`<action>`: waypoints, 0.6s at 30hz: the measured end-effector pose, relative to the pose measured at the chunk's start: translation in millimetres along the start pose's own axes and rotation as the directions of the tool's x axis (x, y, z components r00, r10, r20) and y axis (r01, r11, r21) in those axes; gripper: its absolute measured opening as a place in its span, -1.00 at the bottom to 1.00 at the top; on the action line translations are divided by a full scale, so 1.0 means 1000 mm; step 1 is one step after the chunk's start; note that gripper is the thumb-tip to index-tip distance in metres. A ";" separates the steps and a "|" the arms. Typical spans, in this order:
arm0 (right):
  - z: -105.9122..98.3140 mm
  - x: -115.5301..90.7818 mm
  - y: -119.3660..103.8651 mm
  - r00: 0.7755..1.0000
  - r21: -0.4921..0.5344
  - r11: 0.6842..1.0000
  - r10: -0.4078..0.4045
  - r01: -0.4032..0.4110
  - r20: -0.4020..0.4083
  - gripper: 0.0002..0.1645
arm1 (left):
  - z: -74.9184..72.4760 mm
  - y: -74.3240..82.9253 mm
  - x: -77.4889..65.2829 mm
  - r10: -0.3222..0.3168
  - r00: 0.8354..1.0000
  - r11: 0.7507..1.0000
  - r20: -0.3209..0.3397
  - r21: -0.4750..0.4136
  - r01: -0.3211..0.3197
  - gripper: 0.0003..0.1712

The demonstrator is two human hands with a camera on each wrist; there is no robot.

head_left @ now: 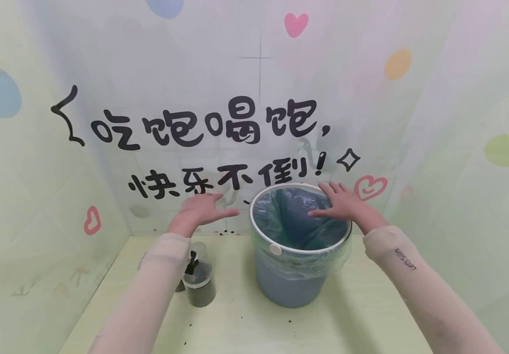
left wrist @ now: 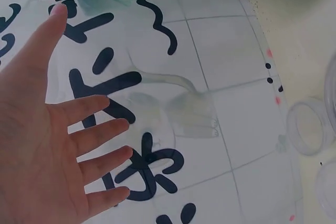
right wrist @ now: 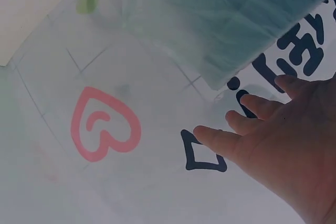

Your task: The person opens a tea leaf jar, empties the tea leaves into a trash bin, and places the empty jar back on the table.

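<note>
A blue-grey trash bin [head_left: 287, 287] stands upright on the table, its white rim [head_left: 300, 250] holding down a translucent green trash bag [head_left: 269, 216] that lines it and hangs over the outside. My right hand [head_left: 344, 204] is raised at the far right part of the rim, fingers spread; in the right wrist view its fingers appear beside the bag, apart from it. To the left of the bin my left hand [head_left: 201, 209] hovers with straight fingers and thumb out, the palm [left wrist: 39, 145] holding nothing. Below it stands a clear jar [head_left: 200, 287] with dark contents.
A small black object [head_left: 192, 263] and another clear container [head_left: 198, 249] are by the jar, partly behind my left sleeve. Dark specks lie on the pale table [head_left: 236, 324]. A printed wall sheet [head_left: 219, 73] with black characters rises close behind the bin, with side walls left and right.
</note>
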State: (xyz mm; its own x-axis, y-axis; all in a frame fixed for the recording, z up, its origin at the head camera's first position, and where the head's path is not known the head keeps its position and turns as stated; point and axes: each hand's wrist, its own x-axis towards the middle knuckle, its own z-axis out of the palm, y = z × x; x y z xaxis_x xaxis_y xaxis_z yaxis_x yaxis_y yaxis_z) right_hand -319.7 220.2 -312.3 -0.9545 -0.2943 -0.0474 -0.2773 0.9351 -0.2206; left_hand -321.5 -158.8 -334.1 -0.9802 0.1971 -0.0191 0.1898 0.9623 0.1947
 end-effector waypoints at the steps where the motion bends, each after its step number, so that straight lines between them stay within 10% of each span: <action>1: 0.001 -0.001 0.001 1.000 0.002 1.000 -0.004 0.004 -0.004 0.26 | 0.000 -0.003 -0.001 -0.007 1.000 1.000 0.012 -0.004 0.007 0.16; 18: 0.006 -0.015 0.020 0.994 0.042 0.995 -0.088 0.091 -0.072 -0.01 | 0.013 -0.062 -0.020 -0.071 0.995 0.997 0.063 -0.009 0.072 0.04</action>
State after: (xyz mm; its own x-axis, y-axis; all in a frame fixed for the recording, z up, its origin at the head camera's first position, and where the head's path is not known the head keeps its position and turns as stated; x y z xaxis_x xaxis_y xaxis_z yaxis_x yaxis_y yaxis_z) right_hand -310.2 242.5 -322.3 -0.9320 -0.3601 0.0423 -0.3580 0.8954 -0.2647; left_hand -312.9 -220.0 -358.4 -0.9857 0.1394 -0.0943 0.1182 0.9724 0.2013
